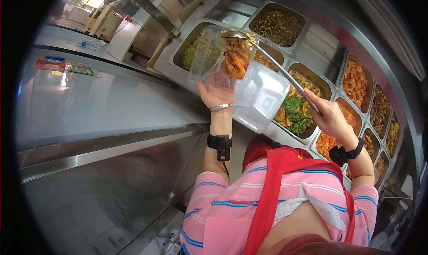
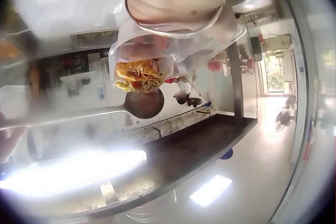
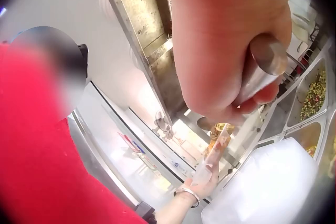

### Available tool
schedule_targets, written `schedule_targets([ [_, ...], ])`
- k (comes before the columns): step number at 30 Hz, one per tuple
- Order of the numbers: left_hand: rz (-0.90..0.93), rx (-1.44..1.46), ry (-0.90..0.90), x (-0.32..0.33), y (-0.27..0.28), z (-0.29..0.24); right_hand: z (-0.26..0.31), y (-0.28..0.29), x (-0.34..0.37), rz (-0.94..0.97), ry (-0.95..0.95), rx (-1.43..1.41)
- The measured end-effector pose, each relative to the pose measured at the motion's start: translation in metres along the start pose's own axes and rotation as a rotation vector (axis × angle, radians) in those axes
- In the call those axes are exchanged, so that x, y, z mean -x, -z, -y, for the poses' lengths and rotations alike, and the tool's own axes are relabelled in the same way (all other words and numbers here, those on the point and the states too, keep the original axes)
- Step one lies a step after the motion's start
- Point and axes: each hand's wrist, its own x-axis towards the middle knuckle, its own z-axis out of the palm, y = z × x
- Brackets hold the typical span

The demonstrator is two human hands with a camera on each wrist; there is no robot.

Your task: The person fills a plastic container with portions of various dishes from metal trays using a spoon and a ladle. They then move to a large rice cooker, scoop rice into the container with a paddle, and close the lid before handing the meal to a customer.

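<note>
My left hand (image 1: 218, 87) lies palm up under a clear plastic takeaway box (image 1: 204, 54) and carries it, the fingers showing through its bottom. Cooked prawns (image 1: 236, 64) and shredded food fill one side of the box. Its hinged lid (image 1: 263, 96) hangs folded back toward my body. With curled fingers, my right hand (image 1: 331, 114) grips the long handle of a metal ladle (image 1: 287, 74). The ladle's bowl is over the far edge of the box, right at the food. In the left wrist view, the ladle bowl (image 2: 144, 103) appears beside the filled box.
Steel food pans lie ahead and to the right: shredded greens (image 1: 194, 52), chopped peppers (image 1: 278, 25), green peppers with egg (image 1: 298, 107) and reddish slices (image 1: 355, 81). A metal counter (image 1: 111, 94) runs along the left. A curved frame (image 1: 330, 18) arches over the pans.
</note>
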Motion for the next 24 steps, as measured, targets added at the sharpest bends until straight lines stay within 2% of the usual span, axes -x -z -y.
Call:
schedule_targets([
  [5, -0.003, -0.075, -0.035, -0.001, 0.000, -0.005, 0.001, 0.004, 0.002, 0.001, -0.076, -0.059],
  [7, 0.014, -0.112, -0.066, -0.001, -0.002, -0.007, -0.009, 0.003, 0.002, -0.052, 0.017, 0.074],
  [8, -0.035, -0.145, -0.089, -0.002, -0.004, -0.008, -0.011, 0.005, 0.001, -0.053, 0.015, 0.072],
  [9, -0.085, -0.176, -0.113, -0.002, -0.006, -0.009, -0.013, 0.007, 0.001, -0.014, 0.015, 0.212],
  [13, -0.077, -0.135, -0.110, -0.011, -0.001, -0.015, -0.029, 0.012, 0.009, 0.001, 0.084, 0.556],
  [16, -0.070, -0.082, -0.115, -0.018, 0.003, -0.018, -0.045, 0.020, 0.018, 0.002, 0.059, 0.682],
  [22, -0.065, -0.062, -0.114, -0.027, 0.002, -0.017, -0.043, 0.018, 0.009, -0.063, -0.014, 0.468],
  [24, -0.038, -0.009, -0.092, -0.028, -0.001, -0.013, -0.032, 0.013, -0.003, -0.101, -0.036, 0.045],
])
